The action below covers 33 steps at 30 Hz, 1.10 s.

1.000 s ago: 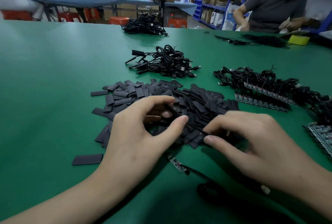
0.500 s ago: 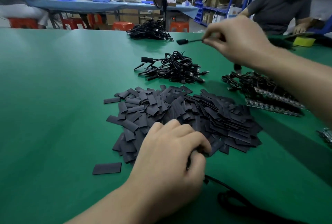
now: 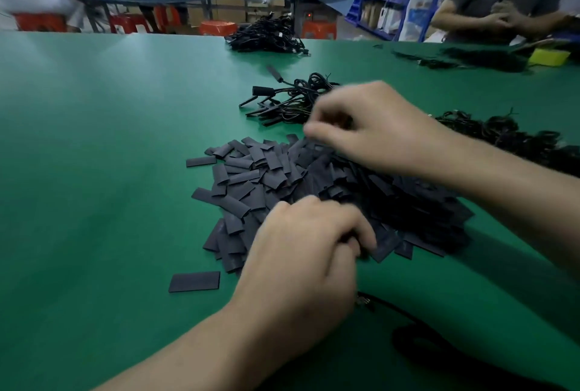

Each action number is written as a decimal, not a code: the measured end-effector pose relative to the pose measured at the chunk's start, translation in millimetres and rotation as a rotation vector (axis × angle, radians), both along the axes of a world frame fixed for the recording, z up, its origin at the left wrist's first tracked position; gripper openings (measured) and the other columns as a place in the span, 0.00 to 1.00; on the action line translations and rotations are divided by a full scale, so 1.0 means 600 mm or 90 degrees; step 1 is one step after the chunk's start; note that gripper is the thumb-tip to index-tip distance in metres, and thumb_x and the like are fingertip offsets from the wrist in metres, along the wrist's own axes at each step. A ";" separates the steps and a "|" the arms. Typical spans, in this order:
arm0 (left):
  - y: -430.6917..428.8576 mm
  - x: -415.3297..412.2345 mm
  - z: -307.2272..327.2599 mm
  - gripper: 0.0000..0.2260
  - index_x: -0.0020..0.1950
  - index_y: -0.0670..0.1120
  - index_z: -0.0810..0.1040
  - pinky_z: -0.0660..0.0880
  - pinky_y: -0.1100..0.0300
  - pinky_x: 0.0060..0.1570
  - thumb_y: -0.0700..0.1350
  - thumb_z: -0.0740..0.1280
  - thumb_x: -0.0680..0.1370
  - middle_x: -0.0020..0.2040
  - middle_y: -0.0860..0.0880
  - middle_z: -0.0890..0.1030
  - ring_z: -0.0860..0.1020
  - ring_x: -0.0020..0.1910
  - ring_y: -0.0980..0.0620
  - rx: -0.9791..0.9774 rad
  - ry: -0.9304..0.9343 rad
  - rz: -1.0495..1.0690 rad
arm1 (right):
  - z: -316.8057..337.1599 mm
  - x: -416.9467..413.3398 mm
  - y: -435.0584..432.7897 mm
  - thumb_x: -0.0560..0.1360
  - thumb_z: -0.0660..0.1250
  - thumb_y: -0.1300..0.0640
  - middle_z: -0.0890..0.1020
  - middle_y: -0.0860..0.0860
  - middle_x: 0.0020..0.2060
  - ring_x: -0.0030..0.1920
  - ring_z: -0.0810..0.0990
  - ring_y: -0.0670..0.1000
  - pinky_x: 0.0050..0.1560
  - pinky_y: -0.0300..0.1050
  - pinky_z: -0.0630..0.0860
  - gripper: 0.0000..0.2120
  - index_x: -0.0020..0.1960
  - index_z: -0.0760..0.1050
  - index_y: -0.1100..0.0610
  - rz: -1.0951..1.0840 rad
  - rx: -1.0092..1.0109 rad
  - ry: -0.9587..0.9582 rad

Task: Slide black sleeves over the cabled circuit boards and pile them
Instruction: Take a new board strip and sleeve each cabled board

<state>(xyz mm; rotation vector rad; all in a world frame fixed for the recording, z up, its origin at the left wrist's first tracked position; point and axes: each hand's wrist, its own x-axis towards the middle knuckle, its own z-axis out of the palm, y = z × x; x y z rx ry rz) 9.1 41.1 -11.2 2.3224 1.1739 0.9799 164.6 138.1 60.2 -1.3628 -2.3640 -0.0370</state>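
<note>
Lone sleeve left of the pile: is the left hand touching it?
Apart. Head view shows bare green table between the lone sleeve and the left hand; the hand's grip is on a cable.

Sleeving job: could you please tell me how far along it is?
Done: a small pile of sleeved cables lies beyond. In hand: the left hand curls over a cable beside the loose sleeves; the blurred right hand hovers at their far edge. Left: many sleeves and a cable tangle at right.

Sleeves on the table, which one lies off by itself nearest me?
The lone sleeve just left of the left hand, with bare green mat all round it; the rest overlap in the pile.
</note>
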 end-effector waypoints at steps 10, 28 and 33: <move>0.017 -0.001 -0.014 0.11 0.48 0.55 0.79 0.72 0.62 0.48 0.40 0.62 0.75 0.44 0.58 0.81 0.78 0.48 0.59 -0.055 -0.170 0.126 | -0.055 0.010 -0.239 0.75 0.58 0.27 0.76 0.44 0.45 0.46 0.76 0.50 0.42 0.50 0.72 0.22 0.48 0.69 0.46 -0.033 -0.169 -0.196; 0.011 0.004 -0.012 0.06 0.49 0.60 0.83 0.76 0.49 0.54 0.49 0.73 0.75 0.40 0.64 0.81 0.78 0.46 0.62 0.010 0.000 0.169 | -0.138 0.084 -0.187 0.80 0.69 0.60 0.84 0.51 0.35 0.35 0.83 0.49 0.40 0.39 0.78 0.07 0.53 0.79 0.48 -0.063 -0.299 0.581; 0.019 0.000 -0.019 0.06 0.48 0.58 0.83 0.73 0.68 0.47 0.46 0.72 0.77 0.42 0.64 0.83 0.80 0.45 0.63 0.013 -0.067 0.139 | -0.144 0.083 -0.189 0.83 0.64 0.59 0.82 0.52 0.35 0.32 0.79 0.49 0.33 0.34 0.72 0.09 0.49 0.74 0.46 -0.043 -0.333 0.630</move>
